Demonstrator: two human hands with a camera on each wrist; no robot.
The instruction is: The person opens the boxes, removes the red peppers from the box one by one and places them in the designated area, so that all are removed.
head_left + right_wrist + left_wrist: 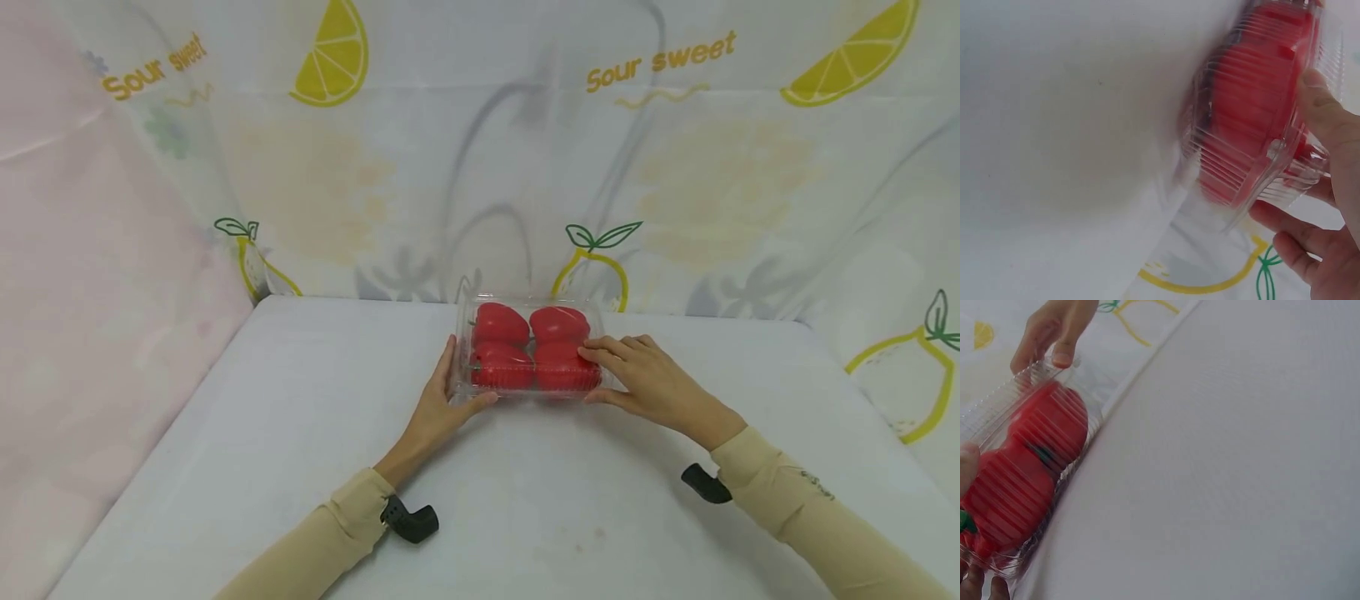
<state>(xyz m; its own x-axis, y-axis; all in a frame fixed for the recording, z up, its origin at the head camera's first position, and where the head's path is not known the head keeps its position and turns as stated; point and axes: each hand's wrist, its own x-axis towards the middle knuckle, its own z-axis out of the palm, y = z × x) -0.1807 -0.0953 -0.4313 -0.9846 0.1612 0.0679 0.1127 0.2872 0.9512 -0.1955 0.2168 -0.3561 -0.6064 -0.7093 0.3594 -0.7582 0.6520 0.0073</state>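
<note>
A clear plastic clamshell box (464, 337) stands near the far edge of the white table. Several glossy red peppers (501, 323) with green stems sit inside it, seen through the ribbed plastic. At the box's left side, my left hand (433, 410) holds it, fingers along the side wall and thumb at the front edge. My right hand (654, 382) grips the right side; its thumb presses the rim (1261, 190) and its fingers reach over the lid and side. Whether the box touches the table is hard to tell.
Behind the white tabletop (300, 433) hangs a cloth backdrop (465, 150) printed with lemons and lettering. A pinkish cloth (90, 292) hangs at the left. Dark wrist devices (411, 521) are worn at both sleeves.
</note>
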